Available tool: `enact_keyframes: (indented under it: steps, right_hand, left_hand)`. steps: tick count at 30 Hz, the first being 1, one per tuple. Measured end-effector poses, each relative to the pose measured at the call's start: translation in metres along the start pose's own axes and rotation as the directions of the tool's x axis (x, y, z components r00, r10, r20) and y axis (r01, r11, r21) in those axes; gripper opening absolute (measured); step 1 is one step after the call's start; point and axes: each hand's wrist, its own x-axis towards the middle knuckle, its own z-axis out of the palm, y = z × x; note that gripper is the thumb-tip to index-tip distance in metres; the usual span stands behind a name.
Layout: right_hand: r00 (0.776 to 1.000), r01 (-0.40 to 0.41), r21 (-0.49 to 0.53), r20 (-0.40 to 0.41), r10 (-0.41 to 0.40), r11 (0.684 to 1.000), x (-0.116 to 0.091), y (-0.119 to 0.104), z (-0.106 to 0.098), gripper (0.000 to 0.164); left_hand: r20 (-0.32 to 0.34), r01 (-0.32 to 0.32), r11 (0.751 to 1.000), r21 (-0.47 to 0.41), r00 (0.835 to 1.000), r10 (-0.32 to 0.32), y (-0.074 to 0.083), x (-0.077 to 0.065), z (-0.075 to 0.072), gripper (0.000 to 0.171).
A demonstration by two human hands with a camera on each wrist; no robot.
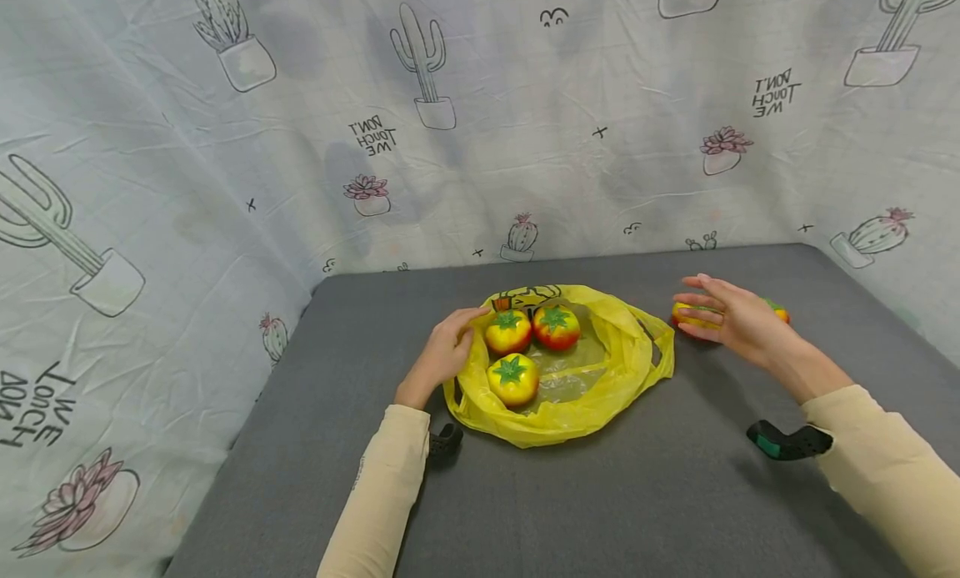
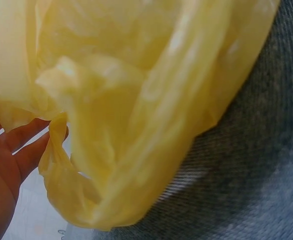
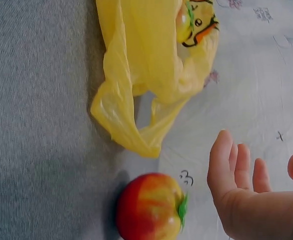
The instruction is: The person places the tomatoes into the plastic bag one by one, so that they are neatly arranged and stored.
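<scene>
Right hand (image 1: 738, 319): fingers spread, holding nothing, near loose red-yellow fruit (image 3: 149, 207) on the grey table (image 1: 600, 495). Left hand (image 1: 442, 353): fingers at the rim of the yellow bag (image 1: 570, 428); whether pinching, cannot tell. Bag contents: three fruits (image 1: 557, 332). Probable faults: slack rim folding inward should the left fingers slip; round fruit rolling if nudged. Head view: loose fruit partly covered by the hand. Right wrist view: one plainly seen, just beside a bag handle (image 3: 117, 120). Left wrist view alone: handle loop (image 2: 69, 197) at the left fingertips.

- One yellow bag (image 1: 558, 428)
- Three tomato-like fruits (image 1: 512, 380) inside it
- At least two more fruits (image 1: 782, 314), partly hidden by a hand
- Two hands (image 1: 753, 324)
- Two black wristbands (image 1: 802, 443)
- One worktop (image 1: 570, 511)
</scene>
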Motion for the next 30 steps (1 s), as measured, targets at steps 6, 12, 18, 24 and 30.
enact_keyframes:
  steps: [6, 12, 18, 24, 30]
  right_hand:
    - [1.0, 0.012, 0.146, -0.008, -0.011, 0.989, -0.002, -0.003, -0.011, 0.03]
    - [0.999, 0.022, 0.269, -0.036, -0.012, 0.963, -0.005, -0.004, -0.025, 0.021]
    - [0.997, 0.031, 0.423, -0.078, 0.002, 0.905, -0.009, -0.005, -0.041, 0.019]
    - [0.995, 0.071, 0.483, -0.095, -0.028, 0.873, -0.015, -0.004, -0.056, 0.021]
    - [0.993, 0.074, 0.551, -0.12, -0.009, 0.831, -0.02, -0.004, -0.069, 0.02]
  left_hand:
    - [-0.003, -0.002, 1.0, 0.002, 1.0, 0.002, -0.001, -0.001, 0.0, 0.043]
    - [-0.002, 0.0, 1.0, 0.009, 1.0, 0.0, -0.002, -0.001, 0.001, 0.043]
    - [-0.003, -0.011, 1.0, -0.001, 1.0, 0.011, 0.0, 0.0, 0.0, 0.044]
    - [0.0, -0.02, 1.0, -0.005, 1.0, 0.02, 0.0, 0.001, -0.001, 0.044]
    - [0.007, -0.013, 1.0, -0.008, 1.0, 0.013, 0.001, 0.001, -0.001, 0.043]
